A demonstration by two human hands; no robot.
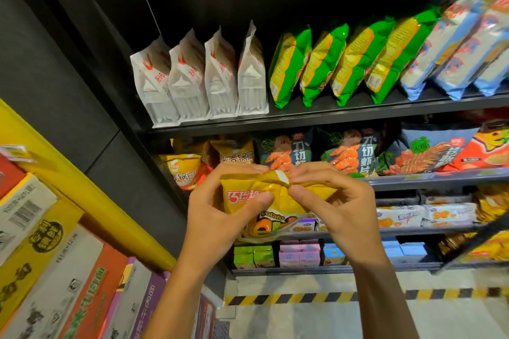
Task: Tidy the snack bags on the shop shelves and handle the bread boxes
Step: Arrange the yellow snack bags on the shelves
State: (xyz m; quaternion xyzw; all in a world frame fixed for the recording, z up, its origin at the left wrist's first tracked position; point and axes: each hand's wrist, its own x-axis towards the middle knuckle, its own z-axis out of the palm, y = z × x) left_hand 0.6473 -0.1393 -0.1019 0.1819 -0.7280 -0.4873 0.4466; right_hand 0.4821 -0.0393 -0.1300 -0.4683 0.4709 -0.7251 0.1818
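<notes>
I have the yellow snack bag (264, 195) pinched at its crumpled top edge, left hand (217, 212) and right hand (338, 206) each pressing thumb against fingers on the foil, close together. The bag hangs in the air just in front of the second shelf (413, 179), off to the right of the yellow rice-cracker bags (183, 166) that sit there. I judge it light, soft and slick, puffed with air and brittle inside, so the sealed top seam is the safe place to hold; squeezing the belly would crush the contents. Prawn-cracker bags (349, 154) stand right of those rice-cracker bags, behind my hands. Stacked cartons (55, 256) crowd the far left, well apart from them.
</notes>
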